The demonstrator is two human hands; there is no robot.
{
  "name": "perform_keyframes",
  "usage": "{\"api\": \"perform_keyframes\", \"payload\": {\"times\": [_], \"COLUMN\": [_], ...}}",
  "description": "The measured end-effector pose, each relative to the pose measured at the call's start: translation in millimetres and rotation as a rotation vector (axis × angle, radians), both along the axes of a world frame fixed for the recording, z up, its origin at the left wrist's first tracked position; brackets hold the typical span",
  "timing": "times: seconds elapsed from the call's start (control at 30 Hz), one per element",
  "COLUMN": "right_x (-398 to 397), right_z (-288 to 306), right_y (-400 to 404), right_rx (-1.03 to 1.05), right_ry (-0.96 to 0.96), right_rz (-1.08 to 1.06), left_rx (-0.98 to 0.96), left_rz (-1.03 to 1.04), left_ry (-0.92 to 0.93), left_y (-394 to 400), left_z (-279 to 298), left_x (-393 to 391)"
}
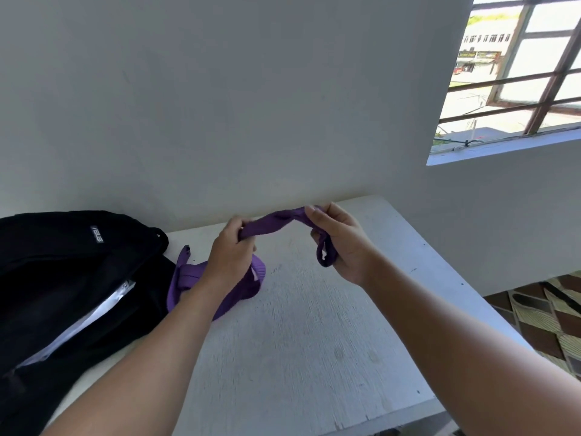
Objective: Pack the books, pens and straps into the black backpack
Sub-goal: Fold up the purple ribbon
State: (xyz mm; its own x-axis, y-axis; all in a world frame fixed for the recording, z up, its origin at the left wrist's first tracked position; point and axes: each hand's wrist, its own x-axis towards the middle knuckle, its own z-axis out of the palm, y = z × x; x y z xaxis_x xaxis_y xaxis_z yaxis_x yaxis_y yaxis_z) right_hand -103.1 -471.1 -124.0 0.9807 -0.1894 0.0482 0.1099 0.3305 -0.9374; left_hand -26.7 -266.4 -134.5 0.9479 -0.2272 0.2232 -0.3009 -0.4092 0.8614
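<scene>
Both hands up over the table, apart, a span of purple strap [270, 223] stretched between them. Left hand [231, 247] has its fingers curled round the strap from above; the strap's free length drops below that hand and lies in loose loops on the table [314, 325], one loop touching the side of the black backpack [63, 278]. Right hand [338, 243] pinches the other end between thumb and fingers, with a short doubled loop hanging down against its palm.

Backpack lies at the left of the table, against the wall [220, 105], its main zip open. White sheet or book edge [91, 316] shows inside the opening; cannot tell which. No pens or loose books in sight on the table.

Step in hand, as I read it: gathering or folding the strap into a bundle before it goes in the bag. Books look already packed, judging by the white edge inside, though that is a guess.

Next move likely calls for drawing the trailing loops up off the table into the fold, so nothing drags, then carrying the bundle left to the open zip. Webbing is limp and will spring loose unless held firmly.

Barred window [518, 73] at upper right.
</scene>
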Motion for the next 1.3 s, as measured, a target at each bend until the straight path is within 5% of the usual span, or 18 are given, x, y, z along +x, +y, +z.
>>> {"api": "perform_keyframes", "payload": {"times": [0.17,0.33,0.57,0.77,0.93,1.1,1.3], "right_x": [-7,-4,-3,-7,3,12,14], "right_z": [-9,19,32,25,11,39,49], "right_y": [5,31,35,29,40,53,56], "right_rx": [-0.395,-0.156,0.119,0.204,-0.209,-0.063,0.081], "right_ry": [0.181,0.101,-0.006,0.002,0.101,0.001,-0.116], "right_rz": [0.249,0.326,0.299,0.322,0.428,0.397,0.313], "left_rx": [-0.02,0.199,0.217,-0.158,-0.14,0.125,-0.041], "left_rz": [-0.046,-0.22,-0.097,0.124,0.055,-0.118,-0.124], "left_ry": [-0.353,-0.565,-0.593,-0.178,-0.379,-0.538,-0.378], "left_y": [-6,-18,-6,16,6,-7,-1], "left_z": [40,67,65,35,65,104,95], "left_x": [-4,-14,-2,14,1,-5,-9]}}
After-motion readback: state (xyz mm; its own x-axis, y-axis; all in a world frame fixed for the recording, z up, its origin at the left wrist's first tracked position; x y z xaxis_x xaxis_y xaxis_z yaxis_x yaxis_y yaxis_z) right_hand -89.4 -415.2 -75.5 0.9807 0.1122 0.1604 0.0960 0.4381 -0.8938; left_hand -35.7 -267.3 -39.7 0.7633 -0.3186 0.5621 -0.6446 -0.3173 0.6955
